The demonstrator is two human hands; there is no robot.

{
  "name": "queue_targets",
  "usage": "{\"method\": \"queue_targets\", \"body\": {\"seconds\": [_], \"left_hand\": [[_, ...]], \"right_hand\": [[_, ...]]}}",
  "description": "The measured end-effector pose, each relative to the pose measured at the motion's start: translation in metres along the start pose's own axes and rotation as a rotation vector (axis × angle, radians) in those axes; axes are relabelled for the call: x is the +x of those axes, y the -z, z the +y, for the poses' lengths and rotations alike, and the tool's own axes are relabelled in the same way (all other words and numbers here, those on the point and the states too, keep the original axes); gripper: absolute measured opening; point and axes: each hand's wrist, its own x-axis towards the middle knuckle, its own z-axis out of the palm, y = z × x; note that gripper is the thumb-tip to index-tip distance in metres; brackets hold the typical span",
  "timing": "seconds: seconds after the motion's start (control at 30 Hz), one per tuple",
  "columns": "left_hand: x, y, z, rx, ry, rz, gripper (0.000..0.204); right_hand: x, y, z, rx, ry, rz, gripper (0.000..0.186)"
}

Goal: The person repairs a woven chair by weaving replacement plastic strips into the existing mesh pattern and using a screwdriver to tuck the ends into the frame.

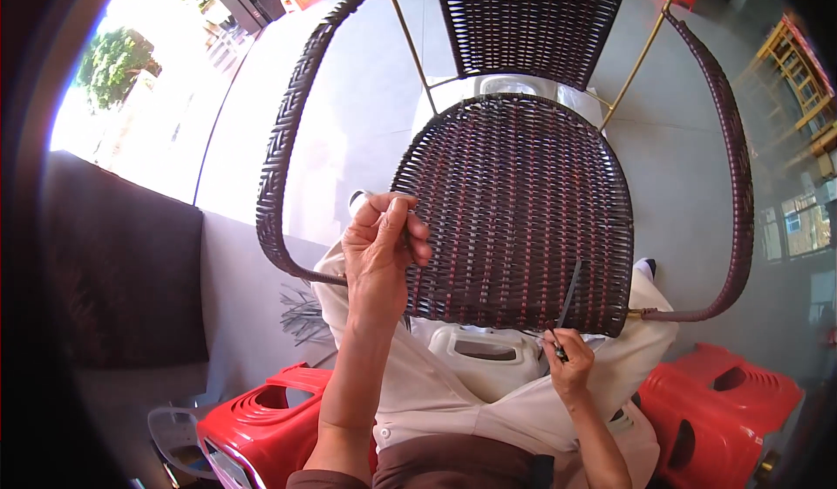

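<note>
- Red plastic stool [301, 432] at my lower left, with dark loose strands [305, 319] lying on the floor just beyond it.
- Left armrest [275, 166], braided tight in dark strand; I judge it stiff and a sound place to take hold.
- Left hand [384, 238], raised over the seat's left edge: fingers curled in, thumb against the forefinger. I can't tell from here whether they pinch anything.
- Woven chair [514, 214], right in front of me, its front edge between the knees. I'd expect it light for its bulk, springy in the weave, slightly slick; I'd lift by the brass-coloured tube [643, 57], not the strands.
- Right hand [571, 358], at the front edge: fingers closed around a thin dark strip [571, 290] pointing up over the weave. It looks narrow, so I'd grip near its base.
- Right armrest [739, 166], curving round, with another red stool [741, 415] below.
</note>
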Motion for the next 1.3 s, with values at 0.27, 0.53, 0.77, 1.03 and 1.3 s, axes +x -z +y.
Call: {"method": "queue_targets", "body": {"seconds": [0.27,0.53,0.77,1.03,1.3], "left_hand": [[-0.021,-0.029,-0.027,-0.042,0.083,-0.061,0.02],[-0.001,-0.036,-0.031,-0.214,0.132,-0.071,0.017],[-0.013,-0.073,-0.07,-0.074,0.327,-0.21,0.017],[-0.025,-0.109,-0.152,0.118,0.456,-0.21,0.018],[0.016,-0.128,-0.122,0.346,0.26,-0.426,0.027]], "right_hand": [[0.0,-0.002,0.002,0.06,-0.084,0.032,0.017],[-0.004,0.004,0.01,0.018,-0.039,0.042,0.018],[-0.007,0.02,-0.003,0.079,-0.077,0.005,0.028],[0.05,0.071,-0.007,0.14,-0.356,0.177,0.024],[0.063,0.068,-0.005,0.809,-0.781,-0.051,0.045]]}}
